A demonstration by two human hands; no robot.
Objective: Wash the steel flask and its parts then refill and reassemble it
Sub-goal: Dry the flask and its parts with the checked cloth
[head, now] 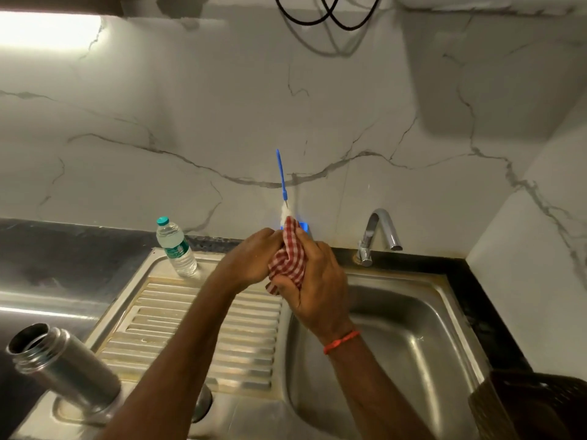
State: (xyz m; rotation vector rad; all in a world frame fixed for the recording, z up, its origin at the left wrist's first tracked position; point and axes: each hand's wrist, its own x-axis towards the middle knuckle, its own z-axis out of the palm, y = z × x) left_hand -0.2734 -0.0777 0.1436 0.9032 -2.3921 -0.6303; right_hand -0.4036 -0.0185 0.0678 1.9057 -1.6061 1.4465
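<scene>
The left hand (254,260) and right hand (319,287) are clenching their fingers (309,244) around a red-and-white checked cloth (287,260) wrapping a slim blue-handled brush (280,173) pointing up and away, while the open steel flask (63,369) is standing well apart at the near-left corner of the counter (63,258), nearer the left arm.

- Faces a white marble wall (222,106) crossed by thin grey veins.
- Meets 1 side wall (540,265) of the same marble at the right corner.
- Glows bright at top left from 1 strip light (47,30).
- Hangs 2 loops of black cable (330,17) from the top edge.
- Runs a black stone counter (63,249) along the wall's foot.
- Holds a steel sink (428,328) in that counter, ribbed drainboard (178,328) left of the basin.
- Stands 1 chrome tap (379,231) behind the basin.
- Shows a dark woven basket (533,408) at lower right.
</scene>
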